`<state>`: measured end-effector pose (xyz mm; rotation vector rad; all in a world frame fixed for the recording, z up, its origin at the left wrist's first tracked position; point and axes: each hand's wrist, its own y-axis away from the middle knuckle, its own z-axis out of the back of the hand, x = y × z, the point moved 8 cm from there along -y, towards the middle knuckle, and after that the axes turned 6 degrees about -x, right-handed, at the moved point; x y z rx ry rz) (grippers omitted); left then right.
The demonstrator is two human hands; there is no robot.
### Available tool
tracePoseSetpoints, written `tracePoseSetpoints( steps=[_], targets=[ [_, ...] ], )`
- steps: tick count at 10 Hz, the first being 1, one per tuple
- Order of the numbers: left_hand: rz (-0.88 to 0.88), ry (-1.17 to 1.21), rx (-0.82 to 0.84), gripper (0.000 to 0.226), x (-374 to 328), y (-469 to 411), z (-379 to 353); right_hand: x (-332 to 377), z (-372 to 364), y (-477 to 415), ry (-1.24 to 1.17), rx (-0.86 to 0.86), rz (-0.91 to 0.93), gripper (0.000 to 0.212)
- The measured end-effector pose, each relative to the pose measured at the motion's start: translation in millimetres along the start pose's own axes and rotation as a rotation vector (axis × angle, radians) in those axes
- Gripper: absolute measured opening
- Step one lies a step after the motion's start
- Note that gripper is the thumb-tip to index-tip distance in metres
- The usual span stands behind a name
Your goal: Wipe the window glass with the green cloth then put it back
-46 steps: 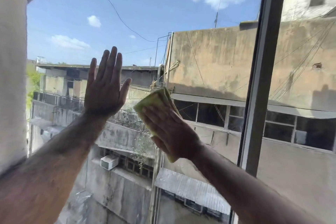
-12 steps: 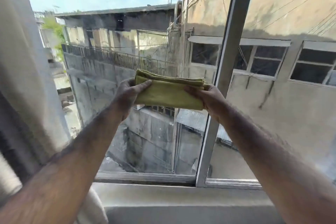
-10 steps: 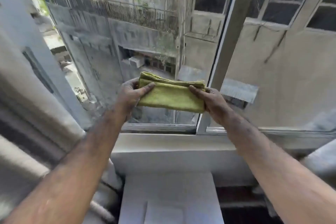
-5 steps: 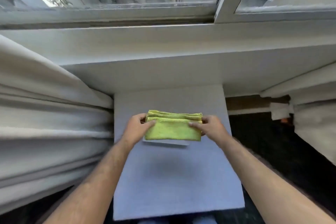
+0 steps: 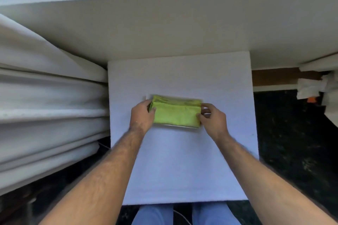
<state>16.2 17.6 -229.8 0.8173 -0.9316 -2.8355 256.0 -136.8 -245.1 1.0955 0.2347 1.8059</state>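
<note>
Folded green cloth (image 5: 176, 114) lies on a flat white rectangular tray (image 5: 149, 96), centre of white square table (image 5: 182, 160). Left hand (image 5: 141, 115) pinches cloth's left end, thumb on top. Right hand (image 5: 213, 120) pinches right end w/ fingertips. White curtain folds (image 5: 49, 106) at left.

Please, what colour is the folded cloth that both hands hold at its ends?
The cloth is light yellow-green, plain with no pattern; the head view shows it clearly.
</note>
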Motion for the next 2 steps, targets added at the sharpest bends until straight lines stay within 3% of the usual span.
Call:
tracePoseSetpoints(
  steps=[2],
  targets=[
    [-0.116, -0.082, -0.008, 0.057, -22.7, 13.6, 21.8, 65.1, 23.4, 12.2, 0.37, 0.038, 0.324, 0.062]
  ],
)
